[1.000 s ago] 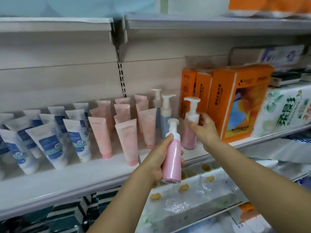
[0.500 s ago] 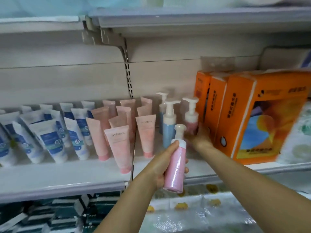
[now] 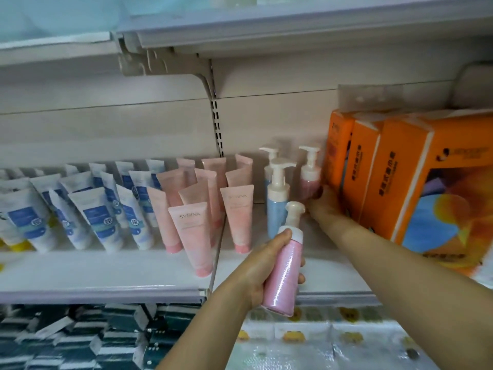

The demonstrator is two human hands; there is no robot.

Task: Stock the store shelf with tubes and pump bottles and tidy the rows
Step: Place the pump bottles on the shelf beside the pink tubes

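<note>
My left hand (image 3: 262, 268) grips a pink pump bottle (image 3: 284, 273) in front of the shelf edge (image 3: 106, 292), tilted slightly. My right hand (image 3: 321, 206) reaches deep onto the shelf and holds the lower part of another pink pump bottle (image 3: 309, 177) standing near the back wall, beside the orange boxes. Two blue pump bottles (image 3: 277, 198) stand just left of it, one behind the other. Pink tubes (image 3: 193, 236) and white-and-blue tubes (image 3: 96, 220) stand cap-down in rows to the left.
Orange boxes (image 3: 400, 182) fill the shelf to the right, touching my right forearm. Another shelf (image 3: 266, 30) hangs close overhead. Below are dark green boxes (image 3: 80, 337) and plastic-wrapped packs (image 3: 320, 343).
My right hand has carried its pink pump bottle further back on the shelf, next to the orange boxes. The left hand keeps its bottle at the front. The view has come closer.
</note>
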